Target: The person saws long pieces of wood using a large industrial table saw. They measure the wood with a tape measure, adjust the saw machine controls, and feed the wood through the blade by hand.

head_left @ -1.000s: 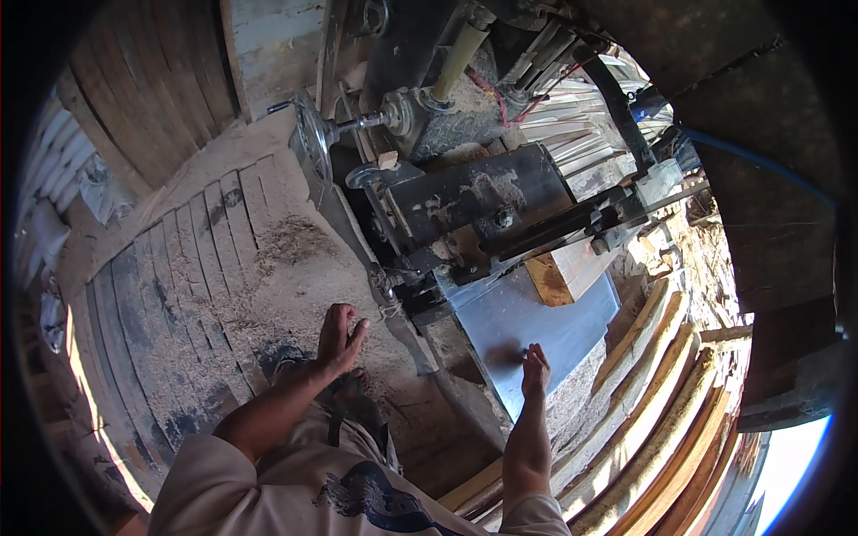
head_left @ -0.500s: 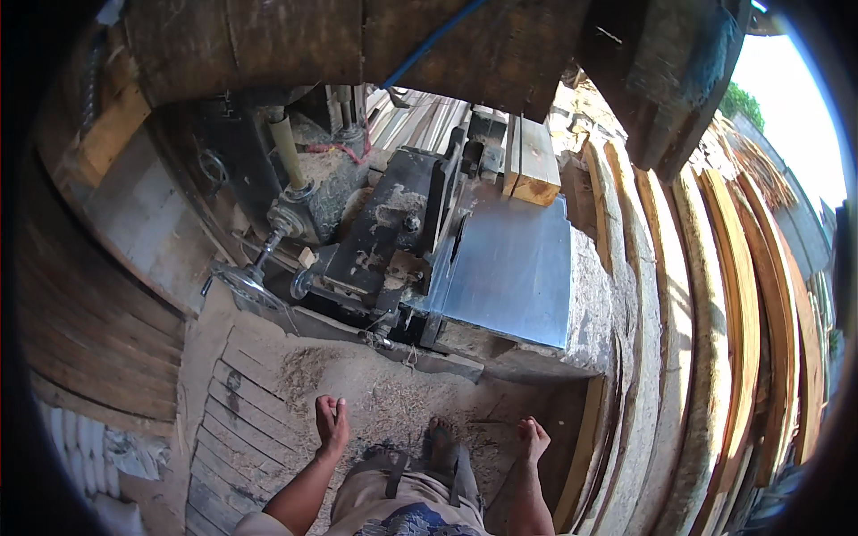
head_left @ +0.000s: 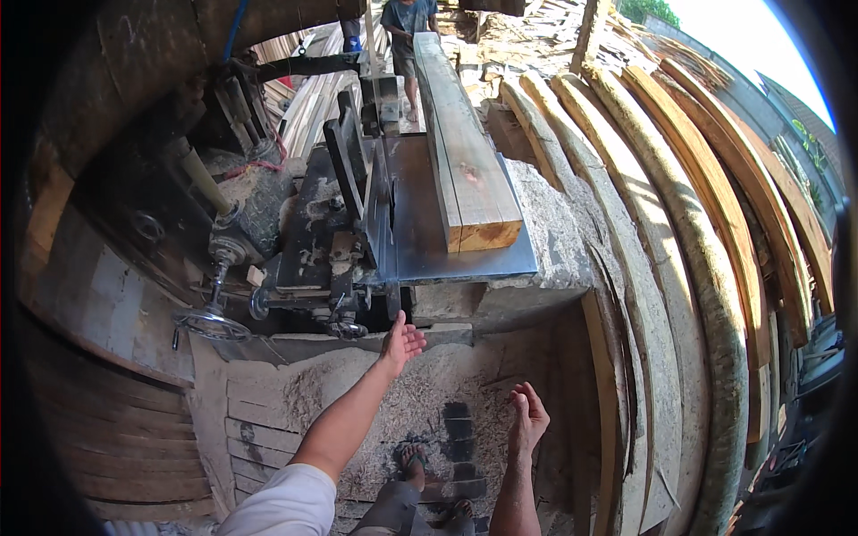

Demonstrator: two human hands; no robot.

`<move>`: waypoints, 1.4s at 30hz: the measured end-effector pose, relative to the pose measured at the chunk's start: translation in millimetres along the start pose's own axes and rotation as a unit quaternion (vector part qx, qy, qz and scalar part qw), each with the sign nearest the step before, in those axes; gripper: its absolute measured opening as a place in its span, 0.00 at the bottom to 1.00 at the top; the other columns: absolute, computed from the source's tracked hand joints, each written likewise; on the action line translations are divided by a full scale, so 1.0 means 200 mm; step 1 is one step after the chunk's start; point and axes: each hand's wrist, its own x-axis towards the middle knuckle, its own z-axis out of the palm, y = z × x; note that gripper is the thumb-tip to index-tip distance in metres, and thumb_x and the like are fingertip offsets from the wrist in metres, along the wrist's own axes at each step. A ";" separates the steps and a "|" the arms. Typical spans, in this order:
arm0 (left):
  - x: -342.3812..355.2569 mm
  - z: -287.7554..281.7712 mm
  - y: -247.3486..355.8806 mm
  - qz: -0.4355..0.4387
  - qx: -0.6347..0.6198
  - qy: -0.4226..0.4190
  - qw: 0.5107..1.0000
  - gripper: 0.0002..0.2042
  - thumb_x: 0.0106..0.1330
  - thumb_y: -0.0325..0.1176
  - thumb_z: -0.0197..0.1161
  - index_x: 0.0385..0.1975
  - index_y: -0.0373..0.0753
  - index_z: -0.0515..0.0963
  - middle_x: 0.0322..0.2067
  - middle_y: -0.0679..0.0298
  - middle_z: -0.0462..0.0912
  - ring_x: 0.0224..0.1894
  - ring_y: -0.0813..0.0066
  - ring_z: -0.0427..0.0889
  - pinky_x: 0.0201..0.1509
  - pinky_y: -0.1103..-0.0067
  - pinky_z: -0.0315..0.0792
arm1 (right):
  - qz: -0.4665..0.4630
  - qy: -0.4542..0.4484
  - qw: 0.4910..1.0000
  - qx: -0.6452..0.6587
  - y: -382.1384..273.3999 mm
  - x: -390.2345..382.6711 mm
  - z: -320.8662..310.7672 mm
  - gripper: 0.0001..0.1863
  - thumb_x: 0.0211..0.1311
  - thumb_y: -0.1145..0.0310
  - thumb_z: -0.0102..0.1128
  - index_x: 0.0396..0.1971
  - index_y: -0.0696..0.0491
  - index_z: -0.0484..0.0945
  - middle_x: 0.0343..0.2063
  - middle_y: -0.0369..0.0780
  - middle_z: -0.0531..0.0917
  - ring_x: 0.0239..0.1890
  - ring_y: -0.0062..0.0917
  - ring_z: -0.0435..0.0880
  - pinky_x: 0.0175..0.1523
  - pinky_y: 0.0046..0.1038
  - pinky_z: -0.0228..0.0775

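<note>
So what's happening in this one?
A person stands before a dark metal machine, with neither hand touching the long squared wooden beam. The open left hand is nearest the machine's front edge; the right hand, fingers loosely bent, is over the sawdust-strewn floor, holding nothing visible. The beam's near end rests on a flat grey metal table. Beyond its far end stands another person in a dark blue shirt; contact there is unclear.

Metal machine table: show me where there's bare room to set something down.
The widest free patch on the metal table lies between the black upright plates and the squared timber beam. A narrow strip runs along the table's near edge, before the beam's end. Crowded: left of the plates, with the sawdust-strewn black bed and the chrome handwheel.
</note>
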 end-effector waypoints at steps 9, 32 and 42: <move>-0.23 0.52 -0.58 -0.050 -0.123 -0.170 0.976 0.37 0.56 0.68 0.58 0.49 0.37 0.73 0.39 0.60 0.80 0.37 0.70 0.81 0.44 0.69 0.77 | 0.123 0.011 0.992 0.026 0.01 -0.41 -0.37 0.36 0.65 0.56 0.60 0.67 0.54 0.56 0.52 0.42 0.76 0.47 0.25 0.80 0.50 0.28 0.72; -0.44 -0.70 0.26 0.520 0.615 -0.050 0.591 0.12 0.55 0.40 0.68 0.19 0.40 0.78 0.22 0.61 0.79 0.29 0.62 0.81 0.41 0.70 0.76 | 0.493 0.249 0.833 -0.035 0.09 -1.78 -0.94 0.35 0.67 0.47 0.52 0.65 0.55 0.59 0.54 0.45 0.73 0.46 0.35 0.78 0.45 0.42 0.74; 0.24 -0.66 0.64 0.597 0.709 -0.224 0.300 0.17 0.55 0.41 0.66 0.10 0.43 0.70 0.15 0.66 0.74 0.21 0.69 0.77 0.27 0.74 0.72 | 0.357 -0.158 0.863 -0.320 -0.30 -1.20 -0.11 0.16 0.70 0.63 0.50 0.27 0.58 0.78 0.22 0.37 0.81 0.27 0.20 0.76 0.36 0.22 0.69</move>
